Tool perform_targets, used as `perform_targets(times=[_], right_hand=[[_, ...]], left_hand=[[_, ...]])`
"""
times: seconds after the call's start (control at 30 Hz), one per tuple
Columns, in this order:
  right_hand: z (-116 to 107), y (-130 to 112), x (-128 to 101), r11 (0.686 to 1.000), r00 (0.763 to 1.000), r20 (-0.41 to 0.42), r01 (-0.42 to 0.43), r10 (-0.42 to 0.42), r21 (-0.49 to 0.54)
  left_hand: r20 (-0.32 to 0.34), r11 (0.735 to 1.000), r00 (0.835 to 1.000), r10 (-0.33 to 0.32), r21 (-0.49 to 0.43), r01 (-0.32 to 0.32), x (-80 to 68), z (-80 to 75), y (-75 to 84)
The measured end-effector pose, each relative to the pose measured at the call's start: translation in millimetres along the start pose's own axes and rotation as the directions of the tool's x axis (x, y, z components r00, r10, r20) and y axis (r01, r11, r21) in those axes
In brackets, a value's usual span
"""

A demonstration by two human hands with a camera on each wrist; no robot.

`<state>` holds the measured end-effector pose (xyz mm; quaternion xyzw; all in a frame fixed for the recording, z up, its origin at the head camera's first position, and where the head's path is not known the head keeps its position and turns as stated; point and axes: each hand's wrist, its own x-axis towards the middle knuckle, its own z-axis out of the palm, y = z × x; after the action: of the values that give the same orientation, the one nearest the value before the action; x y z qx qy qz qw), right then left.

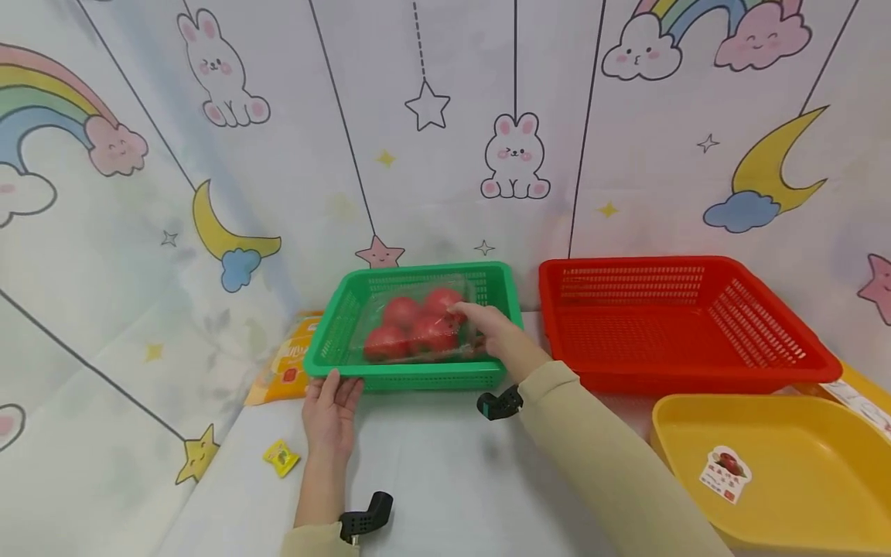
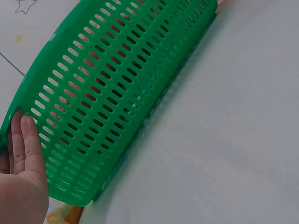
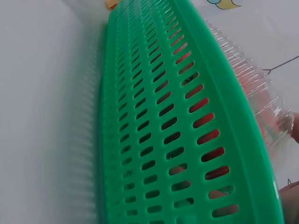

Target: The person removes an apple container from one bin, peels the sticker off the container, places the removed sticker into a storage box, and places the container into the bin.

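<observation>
In the head view, a clear plastic box [image 1: 411,288] of several red round fruits [image 1: 401,312], which look like tomatoes, sits inside a green basket [image 1: 431,377]. My right hand [image 1: 497,329] grips the box's right end, thumb on top; its other fingers are mostly hidden. The box's clear edge [image 3: 233,58] rises above the basket rim in the right wrist view. At the basket's front left corner is my left hand [image 1: 330,410]. Its fingers [image 2: 32,144] lie fairly straight against the perforated wall, tips just under the rim; the thumb is not clearly seen.
A red basket [image 1: 626,381] stands right of the green one. In front of it is a yellow tray [image 1: 786,472] bearing a sticker [image 1: 726,473]. An orange packet [image 1: 285,367] lies beside the green basket, with a small yellow packet [image 1: 281,458] nearer me. A patterned cloth [image 1: 445,209] hangs behind.
</observation>
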<state>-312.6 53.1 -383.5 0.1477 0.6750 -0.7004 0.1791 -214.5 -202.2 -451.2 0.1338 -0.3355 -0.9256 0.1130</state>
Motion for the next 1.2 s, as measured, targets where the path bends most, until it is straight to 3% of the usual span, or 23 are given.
perform_targets(times=[0.3, 0.63, 0.97, 1.2], right_hand=[[-2, 4, 0, 0.998, 0.998, 0.045, -0.044, 0.047, -0.052], [1, 2, -6, 0.988, 0.993, 0.121, 0.009, 0.01, -0.156], [-5, 2, -2, 0.988, 0.981, 0.192, 0.001, 0.029, -0.157], [-9, 2, -5, 0.977, 0.982, 0.188, 0.027, 0.014, -0.213]], left_hand=[[-0.001, 1.0, 1.0, -0.016, 0.019, 0.016, 0.6, 1.1, 1.2], [-0.009, 0.999, 0.999, -0.038, 0.037, 0.039, -1.3, 1.0, 2.4], [-0.012, 0.999, 0.999, -0.048, 0.015, 0.048, -2.4, 0.5, 3.0], [0.004, 0.998, 0.999, -0.054, 0.028, 0.054, -3.3, 0.6, 2.4]])
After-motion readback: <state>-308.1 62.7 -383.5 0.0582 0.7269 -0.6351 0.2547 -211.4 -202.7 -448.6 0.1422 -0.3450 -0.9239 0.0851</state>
